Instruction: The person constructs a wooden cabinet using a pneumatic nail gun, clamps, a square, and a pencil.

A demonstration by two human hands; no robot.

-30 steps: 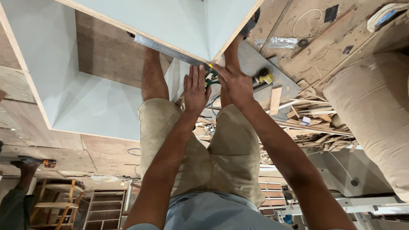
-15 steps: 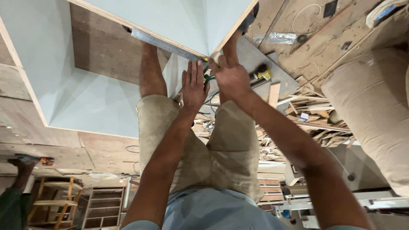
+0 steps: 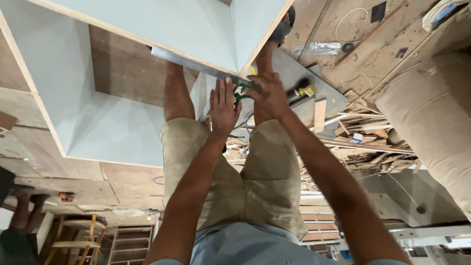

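Note:
My left hand (image 3: 223, 105) is held flat with its fingers stretched out, just below a long metal straightedge (image 3: 196, 64). The straightedge lies along the edge of a pale blue cabinet panel (image 3: 171, 24). Right beside it, my right hand (image 3: 267, 95) is curled over a green-handled tool (image 3: 240, 91) at the panel's corner. A small yellow piece (image 3: 252, 70) shows just above that hand. My bare legs in khaki shorts (image 3: 255, 172) stand beneath both hands.
A yellow and black tool (image 3: 306, 87) lies on a grey sheet (image 3: 333, 98). Wood offcuts (image 3: 363, 137) are piled at the right near a large brown roll (image 3: 431, 118). Another person's legs (image 3: 24, 211) and a wooden stool (image 3: 78, 235) are at the lower left.
Both hands stay at the panel's corner, shifting only slightly. My right hand's fingers have curled down over the green tool. The view has drifted a little.

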